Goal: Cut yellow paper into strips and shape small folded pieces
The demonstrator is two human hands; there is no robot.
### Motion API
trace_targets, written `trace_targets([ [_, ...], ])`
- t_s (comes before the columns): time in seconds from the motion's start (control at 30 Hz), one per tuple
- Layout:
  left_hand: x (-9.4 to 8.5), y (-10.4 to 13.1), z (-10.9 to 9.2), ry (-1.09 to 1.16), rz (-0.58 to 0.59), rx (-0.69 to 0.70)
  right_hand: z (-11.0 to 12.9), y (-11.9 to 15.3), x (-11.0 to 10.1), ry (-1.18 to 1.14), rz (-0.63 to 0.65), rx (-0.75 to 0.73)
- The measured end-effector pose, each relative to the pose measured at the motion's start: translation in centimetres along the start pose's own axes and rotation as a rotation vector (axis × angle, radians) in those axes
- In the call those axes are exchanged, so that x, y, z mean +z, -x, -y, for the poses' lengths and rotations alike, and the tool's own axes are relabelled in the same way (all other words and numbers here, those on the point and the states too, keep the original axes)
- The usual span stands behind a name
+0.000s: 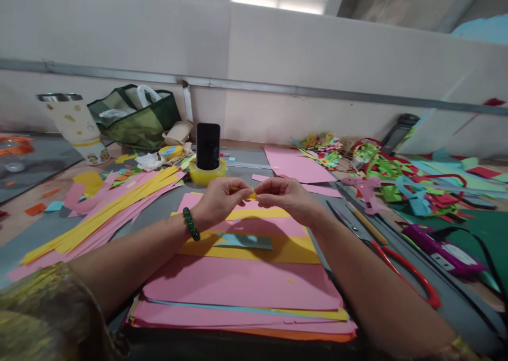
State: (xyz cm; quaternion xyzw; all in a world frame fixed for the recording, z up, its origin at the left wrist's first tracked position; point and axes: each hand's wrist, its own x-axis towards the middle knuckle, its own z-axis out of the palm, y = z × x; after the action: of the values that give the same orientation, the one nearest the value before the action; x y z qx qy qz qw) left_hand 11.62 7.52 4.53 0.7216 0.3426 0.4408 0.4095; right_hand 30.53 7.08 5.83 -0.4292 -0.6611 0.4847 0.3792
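My left hand and my right hand meet at the centre, above a stack of coloured paper. Between their fingertips is a small piece of yellow paper, pinched from both sides; its exact shape is mostly hidden by the fingers. Beneath the hands, yellow and pink sheets lie across the stack, with a light blue paper piece on top. A tiny yellow scrap rests on the pink sheet nearer to me. A dark green bead bracelet circles my left wrist.
Yellow and pink paper strips spread at left. A phone stands in a yellow tape roll. Red-handled scissors, a craft knife, a pink glue gun and a purple device lie right. A tumbler stands far left.
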Motion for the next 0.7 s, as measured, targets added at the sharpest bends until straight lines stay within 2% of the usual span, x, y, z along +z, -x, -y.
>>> trace_targets([
  [0.13, -0.1, 0.0, 0.1, 0.056, -0.017, -0.012, 0.0, -0.1, 0.1, -0.016, -0.032, -0.001],
  [0.27, -1.0, -0.5, -0.5, 0.247, 0.067, -0.228, 0.6, 0.0, -1.2, -0.024, -0.075, 0.017],
  [0.33, -1.5, -0.7, -0.7, 0.236, 0.101, -0.328, 1.1, 0.1, -2.4, -0.041, -0.135, 0.0],
  [0.37, -1.6, -0.6, -0.7, 0.174, 0.138, -0.334, 1.3, 0.2, -3.1, -0.065, -0.162, -0.016],
  [0.43, -1.5, -0.2, -0.6, -0.035, 0.262, -0.257, 1.6, 0.3, -4.1, -0.134, -0.175, -0.042],
  [0.5, -0.9, 0.5, -0.4, -0.28, 0.38, -0.13, 1.7, 0.5, -4.5, -0.178, -0.13, -0.047],
  [0.57, -0.2, 1.4, -0.2, -0.454, 0.415, -0.05, 1.6, 0.7, -4.3, -0.161, -0.041, -0.031],
  [0.63, 0.3, 2.0, 0.0, -0.521, 0.431, -0.035, 1.6, 0.8, -3.7, -0.12, 0.057, -0.014],
  [0.7, 0.4, 2.0, 0.2, -0.488, 0.472, -0.068, 1.6, 1.0, -3.0, -0.081, 0.162, 0.013],
])
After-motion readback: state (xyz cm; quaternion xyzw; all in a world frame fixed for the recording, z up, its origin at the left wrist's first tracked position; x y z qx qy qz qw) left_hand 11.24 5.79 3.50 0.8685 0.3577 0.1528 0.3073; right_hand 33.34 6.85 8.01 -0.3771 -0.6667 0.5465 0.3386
